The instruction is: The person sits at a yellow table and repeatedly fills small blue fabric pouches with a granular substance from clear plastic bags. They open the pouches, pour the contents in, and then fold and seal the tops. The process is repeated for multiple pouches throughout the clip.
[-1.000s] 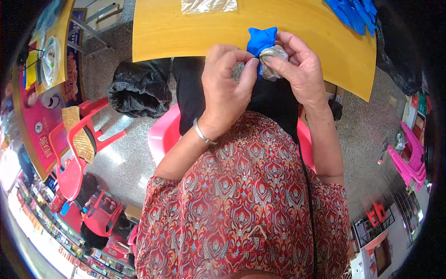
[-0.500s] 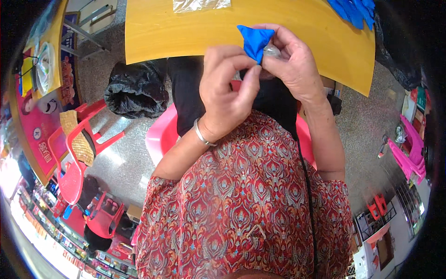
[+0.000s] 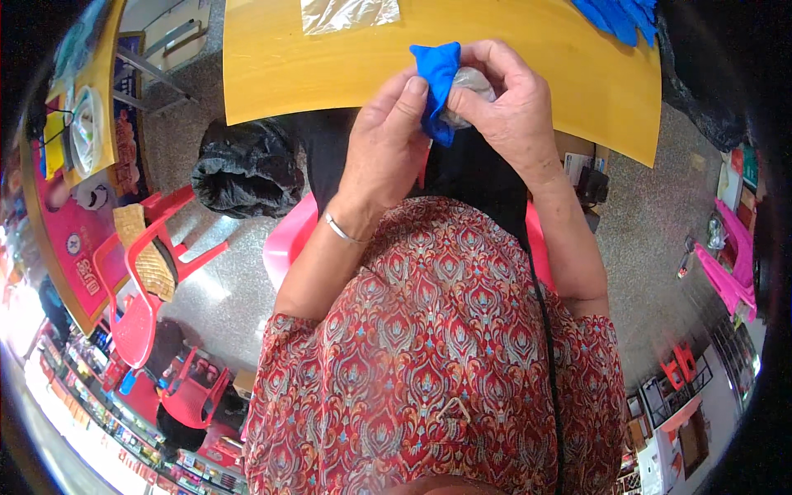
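Near the front edge of the yellow table [image 3: 322,78], both my hands grip a small piece of blue cloth [image 3: 438,70] with pointed corners. My left hand [image 3: 390,132] has its thumb pressed against the cloth's left side. On the other side, my right hand [image 3: 509,103] pinches it together with a crumpled wad of clear plastic [image 3: 473,85], which bulges between thumb and fingers. The tips of some right fingers are hidden behind the cloth and plastic.
A flat clear plastic bag [image 3: 351,12] lies at the table's far side. Several blue cloth pieces [image 3: 620,18] are piled at its far right. An open black bag [image 3: 247,169] stands on the floor to the left, near a red plastic chair [image 3: 139,326].
My left hand has shifted from pinching the cloth's lower tip to gripping its left side. The cloth now hangs longer, and more of the clear plastic shows in my right hand.
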Motion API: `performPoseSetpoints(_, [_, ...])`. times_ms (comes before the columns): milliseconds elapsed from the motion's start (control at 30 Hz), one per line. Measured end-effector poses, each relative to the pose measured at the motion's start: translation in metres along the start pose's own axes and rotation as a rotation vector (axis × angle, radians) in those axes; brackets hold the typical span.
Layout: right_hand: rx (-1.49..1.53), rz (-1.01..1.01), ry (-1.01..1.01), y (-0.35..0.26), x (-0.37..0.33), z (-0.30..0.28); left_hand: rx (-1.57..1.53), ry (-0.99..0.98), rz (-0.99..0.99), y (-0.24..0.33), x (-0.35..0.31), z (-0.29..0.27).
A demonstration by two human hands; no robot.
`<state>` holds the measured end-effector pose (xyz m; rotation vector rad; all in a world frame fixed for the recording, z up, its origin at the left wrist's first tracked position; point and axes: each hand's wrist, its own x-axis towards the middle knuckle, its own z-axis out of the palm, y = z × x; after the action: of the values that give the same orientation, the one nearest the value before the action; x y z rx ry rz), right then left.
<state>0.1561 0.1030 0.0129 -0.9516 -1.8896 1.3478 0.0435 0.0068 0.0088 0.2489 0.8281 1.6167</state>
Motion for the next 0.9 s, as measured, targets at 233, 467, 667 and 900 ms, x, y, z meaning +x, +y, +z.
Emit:
performPoseSetpoints(233, [-0.254, -0.293, 0.157, -0.012, -0.004, -0.001, -0.151, 0.032, -0.075, -0.002, -0.006, 0.008])
performPoseSetpoints(467, [-0.159, -0.389, -0.012, -0.016, -0.006, -0.006, -0.275, 0.107, -0.050, -0.003, -0.009, 0.007])
performPoseSetpoints(667, [-0.162, -0.312, -0.121, -0.028, -0.018, -0.013, -0.308, 0.095, -0.016, -0.002, -0.012, 0.005])
performPoseSetpoints(900, [-0.374, -0.390, -0.192, -0.029, -0.023, -0.019, -0.293, 0.068, -0.002, -0.003, -0.015, 0.008])
